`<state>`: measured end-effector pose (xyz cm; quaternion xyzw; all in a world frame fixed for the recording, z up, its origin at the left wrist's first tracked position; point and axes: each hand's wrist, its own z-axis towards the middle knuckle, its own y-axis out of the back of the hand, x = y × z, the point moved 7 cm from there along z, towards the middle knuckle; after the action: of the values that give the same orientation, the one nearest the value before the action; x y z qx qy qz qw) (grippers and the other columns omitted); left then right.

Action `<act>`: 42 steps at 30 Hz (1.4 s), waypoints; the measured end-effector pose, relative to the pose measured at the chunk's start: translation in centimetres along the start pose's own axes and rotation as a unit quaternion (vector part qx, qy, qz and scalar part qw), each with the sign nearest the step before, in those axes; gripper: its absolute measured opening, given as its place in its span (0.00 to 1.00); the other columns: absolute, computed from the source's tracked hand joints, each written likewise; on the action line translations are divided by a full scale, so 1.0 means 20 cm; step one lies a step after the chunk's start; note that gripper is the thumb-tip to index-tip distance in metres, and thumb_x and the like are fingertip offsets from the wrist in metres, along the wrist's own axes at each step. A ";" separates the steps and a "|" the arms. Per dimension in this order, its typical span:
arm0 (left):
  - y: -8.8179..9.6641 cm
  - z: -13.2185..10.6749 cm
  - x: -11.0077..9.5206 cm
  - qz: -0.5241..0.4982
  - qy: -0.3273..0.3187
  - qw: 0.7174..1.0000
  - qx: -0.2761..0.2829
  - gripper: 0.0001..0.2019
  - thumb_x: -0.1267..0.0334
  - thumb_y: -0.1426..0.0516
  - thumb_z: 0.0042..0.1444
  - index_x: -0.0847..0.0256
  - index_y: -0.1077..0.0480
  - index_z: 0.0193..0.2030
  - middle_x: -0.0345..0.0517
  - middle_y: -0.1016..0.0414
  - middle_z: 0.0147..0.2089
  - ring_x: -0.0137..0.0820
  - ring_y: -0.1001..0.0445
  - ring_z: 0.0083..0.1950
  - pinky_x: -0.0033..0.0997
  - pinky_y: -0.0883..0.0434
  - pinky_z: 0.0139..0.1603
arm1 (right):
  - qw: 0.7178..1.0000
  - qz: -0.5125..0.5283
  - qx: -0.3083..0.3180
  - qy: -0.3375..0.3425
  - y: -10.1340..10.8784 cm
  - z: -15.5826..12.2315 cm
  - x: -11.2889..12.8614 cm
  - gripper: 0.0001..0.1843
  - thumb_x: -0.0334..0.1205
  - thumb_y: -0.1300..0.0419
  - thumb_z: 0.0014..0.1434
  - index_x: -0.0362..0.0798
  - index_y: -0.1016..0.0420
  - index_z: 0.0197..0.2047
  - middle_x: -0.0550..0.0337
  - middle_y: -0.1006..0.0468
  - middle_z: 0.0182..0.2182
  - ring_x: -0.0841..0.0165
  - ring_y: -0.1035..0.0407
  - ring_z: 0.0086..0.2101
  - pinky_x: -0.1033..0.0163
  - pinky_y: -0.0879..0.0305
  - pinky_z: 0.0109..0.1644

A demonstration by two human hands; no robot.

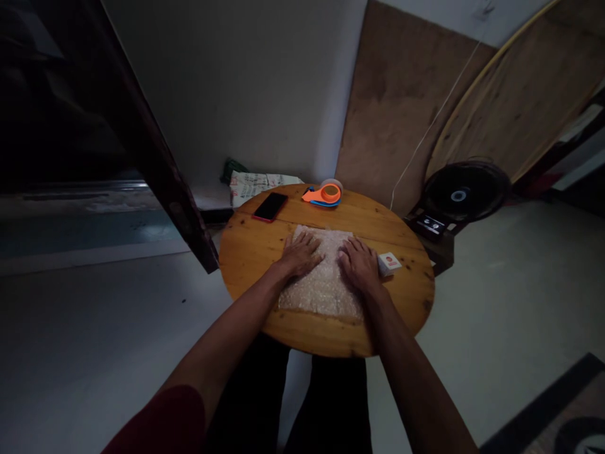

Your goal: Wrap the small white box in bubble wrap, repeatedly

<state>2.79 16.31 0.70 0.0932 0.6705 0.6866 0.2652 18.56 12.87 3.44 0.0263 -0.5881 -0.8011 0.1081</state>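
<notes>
A sheet of clear bubble wrap (324,287) lies flat on the round wooden table (312,337) in front of me. My left hand (301,253) rests on its left part, palm down with fingers spread. On the right part lies my right hand (359,261), also palm down, its fingers stretched out. Just right of that hand stands a small white box (389,262) with a red mark on top. Whether anything lies under the bubble wrap, I cannot tell.
An orange and blue tape dispenser (326,193) sits at the table's far edge, with a dark-screened phone (271,206) left of it. Behind the table are a printed white sack (259,183) and a leaning wooden board (378,101). A black fan (466,192) stands beyond the right side.
</notes>
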 end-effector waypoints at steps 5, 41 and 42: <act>0.01 0.00 0.00 -0.008 -0.003 1.000 0.006 0.31 0.42 0.60 0.63 0.54 0.46 0.68 0.51 0.53 0.73 0.49 0.56 0.73 0.63 0.58 0.68 | 0.997 0.008 0.045 0.055 -0.03 -0.02 0.05 0.24 0.46 0.57 0.68 0.48 0.35 0.62 0.51 0.35 0.63 0.59 0.46 0.62 0.51 0.54 0.63; 0.08 -0.23 -0.13 0.026 -0.070 0.996 0.057 0.36 0.38 0.59 0.62 0.56 0.52 0.71 0.56 0.60 0.74 0.50 0.61 0.74 0.59 0.60 0.69 | 0.998 0.020 0.062 0.005 -0.06 -0.02 0.01 0.24 0.45 0.57 0.68 0.46 0.40 0.63 0.48 0.39 0.65 0.58 0.46 0.62 0.51 0.50 0.61; 0.09 -0.25 -0.17 0.028 -0.078 0.995 0.048 0.35 0.39 0.59 0.62 0.55 0.52 0.71 0.56 0.60 0.74 0.49 0.61 0.74 0.59 0.61 0.69 | 0.998 0.021 0.060 0.007 -0.06 -0.02 0.01 0.24 0.45 0.57 0.68 0.46 0.40 0.63 0.48 0.39 0.64 0.58 0.46 0.62 0.51 0.50 0.61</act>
<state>2.77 10.45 2.82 0.1774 0.6775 0.6511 0.2926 18.20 12.79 2.24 0.0257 -0.6348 -0.7617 0.1270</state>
